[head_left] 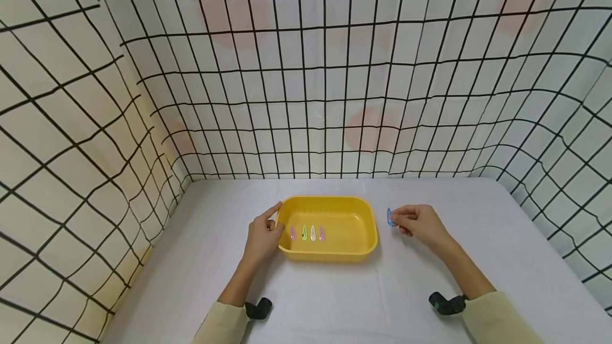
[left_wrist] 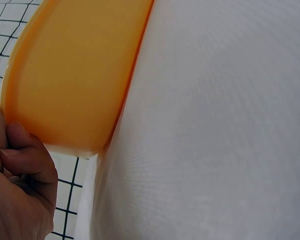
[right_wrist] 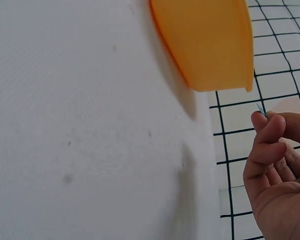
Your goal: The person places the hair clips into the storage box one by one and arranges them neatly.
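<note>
A yellow tray [head_left: 349, 230] sits on the white table, holding several small snap hair clips in a row near its left end. From the left these are a pink clip [head_left: 292, 233], a green clip [head_left: 304, 232], a white clip [head_left: 313, 233] and another pink clip [head_left: 322, 233]. My left hand [head_left: 260, 238] grips the tray's left end, thumb at the rim and other fingers curled against the outer wall. To the right of the tray, my right hand [head_left: 423, 223] pinches a blue hair clip [head_left: 389, 217] between thumb and fingertips. Only the clip's tip [right_wrist: 260, 107] shows in the right wrist view.
White cloth covers the table [head_left: 334, 301]. Behind it rises a white backdrop with a black grid [head_left: 325, 100], with similar gridded walls on both sides. A dark wrist camera [head_left: 258, 309] is on the left wrist, and another camera [head_left: 448, 303] on the right.
</note>
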Available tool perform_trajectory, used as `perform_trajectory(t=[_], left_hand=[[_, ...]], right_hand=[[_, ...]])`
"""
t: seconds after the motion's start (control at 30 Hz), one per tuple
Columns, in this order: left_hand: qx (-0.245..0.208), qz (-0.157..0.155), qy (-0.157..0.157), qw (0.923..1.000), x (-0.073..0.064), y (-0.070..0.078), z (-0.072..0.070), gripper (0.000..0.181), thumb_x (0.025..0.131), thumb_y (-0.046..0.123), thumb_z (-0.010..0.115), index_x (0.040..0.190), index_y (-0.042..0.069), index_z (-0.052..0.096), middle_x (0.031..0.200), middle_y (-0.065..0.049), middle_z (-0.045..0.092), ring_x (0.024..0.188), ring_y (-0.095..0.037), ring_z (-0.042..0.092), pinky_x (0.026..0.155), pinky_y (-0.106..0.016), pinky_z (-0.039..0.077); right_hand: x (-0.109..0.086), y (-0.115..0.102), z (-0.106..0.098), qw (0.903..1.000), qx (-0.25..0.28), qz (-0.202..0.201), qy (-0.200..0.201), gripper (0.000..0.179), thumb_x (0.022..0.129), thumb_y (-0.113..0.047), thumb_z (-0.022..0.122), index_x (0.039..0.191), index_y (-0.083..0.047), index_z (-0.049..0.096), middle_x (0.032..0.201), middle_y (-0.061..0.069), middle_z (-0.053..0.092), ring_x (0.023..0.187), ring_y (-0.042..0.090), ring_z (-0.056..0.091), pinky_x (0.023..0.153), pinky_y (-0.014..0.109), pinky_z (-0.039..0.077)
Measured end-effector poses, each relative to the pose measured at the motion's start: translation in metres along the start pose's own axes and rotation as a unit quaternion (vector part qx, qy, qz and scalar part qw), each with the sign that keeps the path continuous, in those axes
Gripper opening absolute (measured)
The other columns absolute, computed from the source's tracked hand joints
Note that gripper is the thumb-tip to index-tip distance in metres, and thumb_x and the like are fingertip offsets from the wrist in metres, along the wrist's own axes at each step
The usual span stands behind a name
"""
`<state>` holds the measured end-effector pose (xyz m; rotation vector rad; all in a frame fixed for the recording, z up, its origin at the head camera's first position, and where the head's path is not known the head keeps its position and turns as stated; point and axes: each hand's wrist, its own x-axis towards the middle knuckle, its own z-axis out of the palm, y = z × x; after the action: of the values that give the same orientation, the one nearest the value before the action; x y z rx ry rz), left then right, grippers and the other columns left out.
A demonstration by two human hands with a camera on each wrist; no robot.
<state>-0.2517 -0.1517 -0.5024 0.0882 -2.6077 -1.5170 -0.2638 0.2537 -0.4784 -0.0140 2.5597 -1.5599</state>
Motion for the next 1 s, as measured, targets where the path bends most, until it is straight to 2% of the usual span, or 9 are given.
perform_trajectory(t=[0.3, 0.6, 1.0], left_hand=[[-0.001, -0.006, -0.002, 1.0000, -0.003, 0.000, 0.000, 0.061, 0.089, 0.008, 0.061, 0.148, 0.023, 0.059, 0.056, 0.002, 0.039, 0.047, -0.013, 0.034, 0.045, -0.020, 0.033], [-0.001, -0.004, 0.000, 1.0000, -0.001, 0.000, -0.002, 0.061, 0.089, 0.006, 0.061, 0.148, 0.023, 0.058, 0.056, 0.002, 0.038, 0.047, -0.012, 0.033, 0.044, -0.019, 0.032], [0.002, -0.006, -0.001, 1.0000, 0.000, 0.002, 0.000, 0.061, 0.089, 0.007, 0.061, 0.148, 0.024, 0.058, 0.057, 0.002, 0.038, 0.047, -0.013, 0.034, 0.045, -0.019, 0.033]], right_hand=[[-0.007, -0.019, 0.003, 0.9998, 0.009, -0.015, -0.013, 0.038, 0.099, -0.029, 0.069, 0.121, 0.002, 0.069, 0.097, 0.016, 0.074, 0.071, 0.014, 0.061, 0.063, 0.023, 0.054], [-0.003, -0.039, 0.016, 0.9990, 0.026, -0.023, -0.029, 0.035, 0.099, -0.024, 0.068, 0.121, 0.002, 0.069, 0.093, 0.012, 0.074, 0.070, 0.015, 0.061, 0.062, 0.021, 0.053], [0.004, -0.055, 0.041, 0.9962, 0.059, -0.038, -0.051, 0.027, 0.097, -0.018, 0.069, 0.114, 0.003, 0.071, 0.095, 0.019, 0.073, 0.065, 0.012, 0.056, 0.060, 0.020, 0.050]])
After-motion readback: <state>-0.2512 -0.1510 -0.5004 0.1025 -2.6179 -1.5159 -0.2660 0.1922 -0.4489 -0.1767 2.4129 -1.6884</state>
